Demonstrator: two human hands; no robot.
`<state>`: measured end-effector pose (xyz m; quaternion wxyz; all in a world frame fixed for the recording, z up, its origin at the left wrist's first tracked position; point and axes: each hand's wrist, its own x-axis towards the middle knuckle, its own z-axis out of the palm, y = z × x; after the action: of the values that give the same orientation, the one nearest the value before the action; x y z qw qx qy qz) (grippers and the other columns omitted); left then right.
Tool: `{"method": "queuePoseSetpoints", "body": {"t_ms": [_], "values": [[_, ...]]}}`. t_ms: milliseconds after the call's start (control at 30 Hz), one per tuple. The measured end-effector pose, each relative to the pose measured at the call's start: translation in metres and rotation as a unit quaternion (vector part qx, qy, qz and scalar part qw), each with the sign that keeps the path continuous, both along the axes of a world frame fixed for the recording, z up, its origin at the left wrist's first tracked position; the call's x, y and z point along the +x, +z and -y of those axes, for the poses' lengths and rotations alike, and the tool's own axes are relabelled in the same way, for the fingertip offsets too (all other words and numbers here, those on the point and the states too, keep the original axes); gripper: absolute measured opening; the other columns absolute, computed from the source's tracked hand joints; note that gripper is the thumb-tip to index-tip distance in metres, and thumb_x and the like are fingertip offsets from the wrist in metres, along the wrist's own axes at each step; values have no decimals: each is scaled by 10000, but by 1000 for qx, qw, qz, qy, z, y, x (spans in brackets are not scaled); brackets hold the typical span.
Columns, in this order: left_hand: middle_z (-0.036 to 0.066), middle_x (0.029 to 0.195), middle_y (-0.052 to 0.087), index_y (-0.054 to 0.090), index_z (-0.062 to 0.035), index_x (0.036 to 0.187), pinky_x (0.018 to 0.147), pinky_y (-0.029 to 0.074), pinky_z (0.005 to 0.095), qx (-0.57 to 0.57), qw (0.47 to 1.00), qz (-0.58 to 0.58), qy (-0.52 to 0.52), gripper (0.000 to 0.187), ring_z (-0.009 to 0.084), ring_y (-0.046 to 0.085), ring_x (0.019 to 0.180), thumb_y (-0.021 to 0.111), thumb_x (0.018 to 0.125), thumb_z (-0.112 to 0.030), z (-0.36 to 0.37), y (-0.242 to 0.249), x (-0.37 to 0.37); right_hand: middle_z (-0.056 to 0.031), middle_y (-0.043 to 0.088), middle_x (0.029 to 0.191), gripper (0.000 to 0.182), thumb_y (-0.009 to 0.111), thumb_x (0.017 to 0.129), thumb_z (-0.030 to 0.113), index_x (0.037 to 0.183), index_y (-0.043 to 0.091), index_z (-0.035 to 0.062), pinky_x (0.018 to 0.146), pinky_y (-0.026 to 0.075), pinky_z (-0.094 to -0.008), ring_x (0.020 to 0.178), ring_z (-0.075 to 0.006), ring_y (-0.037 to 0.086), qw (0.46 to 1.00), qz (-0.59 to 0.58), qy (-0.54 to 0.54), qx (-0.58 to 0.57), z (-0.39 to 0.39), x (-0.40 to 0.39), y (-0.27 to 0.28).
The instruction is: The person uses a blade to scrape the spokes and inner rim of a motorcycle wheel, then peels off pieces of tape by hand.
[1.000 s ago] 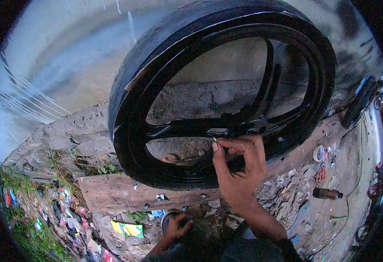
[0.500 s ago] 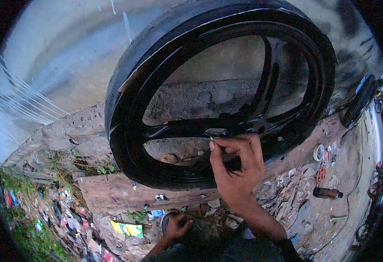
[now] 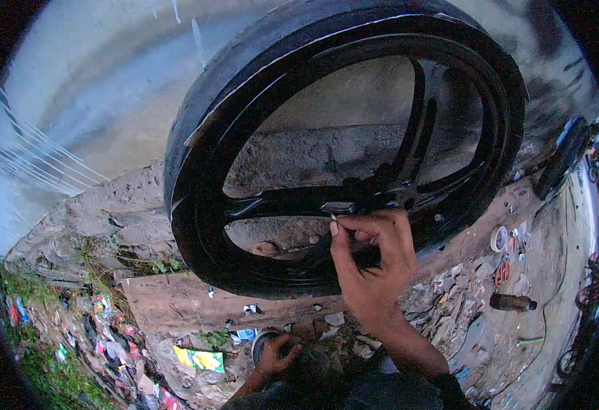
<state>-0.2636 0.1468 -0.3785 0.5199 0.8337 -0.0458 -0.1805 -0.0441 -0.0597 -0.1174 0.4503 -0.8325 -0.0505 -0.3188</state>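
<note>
A black spoked wheel [image 3: 282,201] with its tyre [image 3: 207,102] fills the upper middle of the view, tilted against the wall side. My right hand [image 3: 378,263] is at the wheel's spokes, thumb and forefinger pinched together. A tiny pale bit shows at those fingertips; its kind is too small to make out. Just above them lies a shiny flat facet on the spoke. Low in the view, my left hand [image 3: 275,359] rests near my body with its fingers loosely bent and apart, holding nothing visible. A dark round-edged object [image 3: 261,343] is close behind it.
Behind the wheel rises a painted wall [image 3: 122,123]. A wooden board [image 3: 169,301] lies below it. Litter and a yellow-green packet [image 3: 199,359] are scattered on the ground. To the right are a dark bottle [image 3: 511,302], orange-handled scissors [image 3: 502,273], a tape roll [image 3: 498,238] and another tyre [image 3: 563,157].
My right hand has shifted very slightly to the right, still pinched at the spoke. The wheel and my left hand look nearly unchanged.
</note>
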Motion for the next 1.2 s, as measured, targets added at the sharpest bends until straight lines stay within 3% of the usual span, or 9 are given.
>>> {"method": "queuePoseSetpoints", "body": {"t_ms": [167,367,467,567,767,867,1067,1200], "values": [[218,942,693,677,-26,1049,790,522,456,16,999,32,-7,347,421,668,866,725,888,-329,-1,4,1,-64,555,844,177,791,760,9,896,694,66,688,470,-355,758,-225,570,1000,-2,3,-8,-1,2,1],[218,1014,709,685,-35,1091,854,528,450,6,1000,-27,3,369,412,687,953,720,892,-344,0,9,0,-60,548,838,178,785,757,11,890,686,73,687,468,-367,750,-231,560,1000,3,0,-18,-1,3,-1],[219,1007,712,690,-44,1101,862,531,445,-22,998,-50,6,365,412,690,964,712,897,-345,1,13,3,-61,550,842,182,785,758,13,897,684,73,687,469,-367,749,-231,561,1000,-3,0,-17,-1,2,-1],[216,999,716,697,-53,1104,864,530,454,16,1000,13,1,358,412,690,967,708,898,-346,-1,3,-2,-65,553,844,179,787,764,18,898,681,71,687,469,-367,749,-233,562,1000,-7,-1,-14,-1,1,-1],[231,992,713,703,-48,1090,849,530,463,-11,998,-54,5,382,427,686,952,726,886,-370,0,11,2,-71,548,841,174,792,770,23,890,672,64,683,466,-372,751,-236,562,1000,1,-2,-19,1,2,-3],[243,978,708,698,-30,1086,835,533,449,21,1000,10,7,407,426,687,941,734,882,-380,-2,3,-2,-72,547,842,179,791,764,16,885,667,60,683,466,-371,753,-237,562,1000,3,-2,-22,2,2,-4],[248,1006,705,690,-7,1094,855,528,474,19,999,-29,0,461,437,676,969,737,884,-414,-2,5,-1,-77,551,848,188,781,750,-6,882,661,54,675,472,-362,756,-237,564,1000,-4,2,-14,2,1,-1],[242,1020,707,688,-13,1091,865,525,480,16,1000,-23,6,442,440,672,986,734,887,-402,-6,-21,-13,-81,549,853,199,780,739,-12,880,655,52,674,472,-362,758,-239,565,1000,2,5,-11,2,2,-3]]}}
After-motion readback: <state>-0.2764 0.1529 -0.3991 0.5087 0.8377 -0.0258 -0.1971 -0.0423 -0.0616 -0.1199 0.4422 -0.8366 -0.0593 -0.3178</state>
